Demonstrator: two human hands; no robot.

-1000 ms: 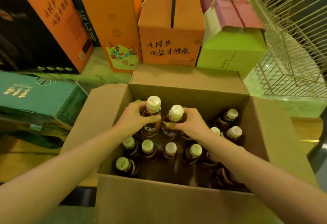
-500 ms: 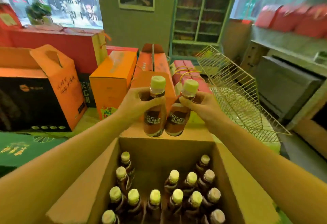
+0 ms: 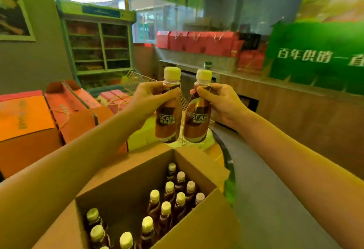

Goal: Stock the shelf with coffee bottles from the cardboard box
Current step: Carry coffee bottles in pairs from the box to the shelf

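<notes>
My left hand [image 3: 146, 99] grips a brown coffee bottle [image 3: 167, 119] with a pale cap by its neck. Beside it my right hand [image 3: 220, 101] holds a second coffee bottle [image 3: 198, 122] the same way. Both bottles hang upright, nearly touching, well above the open cardboard box [image 3: 199, 229]. Inside that box stand several more capped bottles [image 3: 169, 205]. A green shelf unit [image 3: 100, 48] stands against the far wall, and a long counter shelf [image 3: 197, 60] with red boxes runs behind the bottles.
Orange and red gift boxes [image 3: 27, 122] are stacked to the left of the cardboard box. A wire rack [image 3: 136, 80] leans behind my left hand. A wooden counter [image 3: 299, 115] with a green banner [image 3: 315, 56] fills the right side; grey floor [image 3: 275, 199] lies beside it.
Both hands lifted the two bottles out of the box and raised them. My view swung up and to the right, from the box interior toward the counter and shelves.
</notes>
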